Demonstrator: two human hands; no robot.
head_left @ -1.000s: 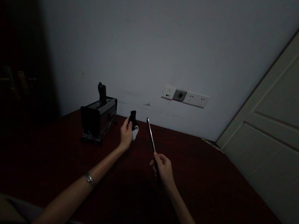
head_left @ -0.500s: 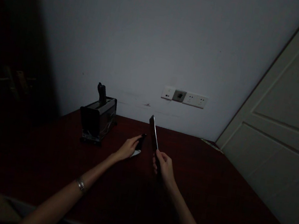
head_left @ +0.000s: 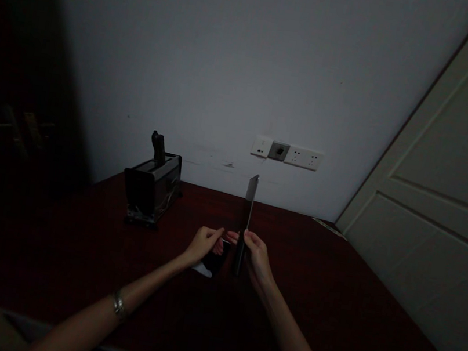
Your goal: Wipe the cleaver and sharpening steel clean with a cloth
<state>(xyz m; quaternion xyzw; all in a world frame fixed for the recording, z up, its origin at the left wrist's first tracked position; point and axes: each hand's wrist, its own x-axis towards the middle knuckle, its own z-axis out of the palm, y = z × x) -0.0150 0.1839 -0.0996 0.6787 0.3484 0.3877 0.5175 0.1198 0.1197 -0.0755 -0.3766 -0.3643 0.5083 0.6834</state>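
Near the middle of the view, my right hand (head_left: 258, 253) is closed around the dark handle of a kitchen knife (head_left: 250, 201). The blade points up, seen almost edge-on. Close by on the left, my left hand (head_left: 205, 245) pinches a black-and-white cloth (head_left: 215, 260), which hangs below its fingers. A small gap separates the cloth from the knife handle. To the left, a knife block (head_left: 157, 187) with dark end panels stands on the table, one black handle (head_left: 158, 148) sticking up out of it.
The dark red-brown table (head_left: 312, 269) meets a pale wall (head_left: 213, 78) at the back. Wall sockets (head_left: 304, 158) sit low on that wall. A white panelled door (head_left: 441, 230) borders the table's right side. The left side is deep in shadow.
My left hand has drawn the cloth up off the table and nearer to me. My right hand has turned the knife from leaning left to nearly upright.
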